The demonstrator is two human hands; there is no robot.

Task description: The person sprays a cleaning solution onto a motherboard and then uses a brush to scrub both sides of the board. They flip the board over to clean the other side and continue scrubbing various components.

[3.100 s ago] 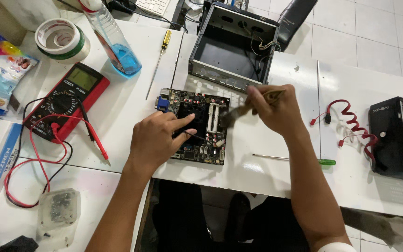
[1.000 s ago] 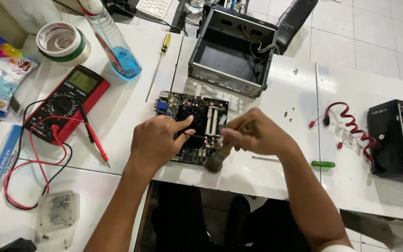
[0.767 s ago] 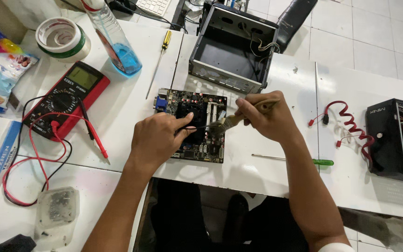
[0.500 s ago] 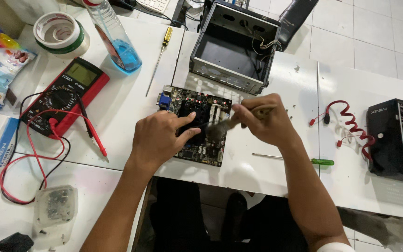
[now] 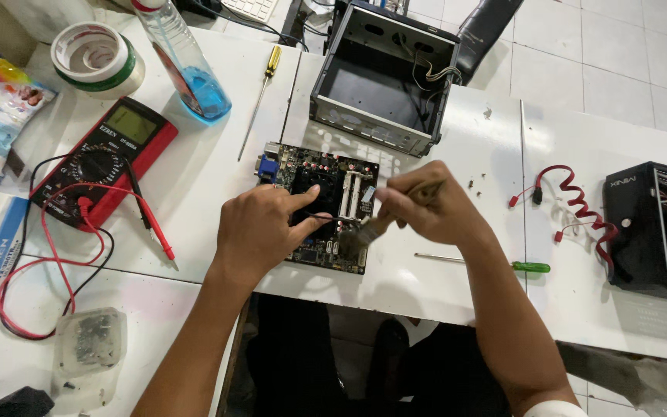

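A small dark motherboard (image 5: 326,179) lies flat on the white table (image 5: 434,270) in front of me. My left hand (image 5: 260,232) rests on its near left part, fingers spread, index finger pointing across the board. My right hand (image 5: 434,207) grips a wooden-handled paintbrush (image 5: 364,230); its dark bristles touch the board's near right area. An open metal computer case (image 5: 384,77) stands just behind the board.
A red multimeter (image 5: 106,158) with red and black leads lies at the left. A spray bottle (image 5: 187,66), a tape roll (image 5: 94,58) and a yellow screwdriver (image 5: 260,93) are behind it. A green screwdriver (image 5: 503,264), a red cable (image 5: 573,205) and a black box (image 5: 654,224) sit right.
My right hand has swept the brush back and forth over the board's right side, bristles now lower toward the near edge. My left hand has stayed on the board.
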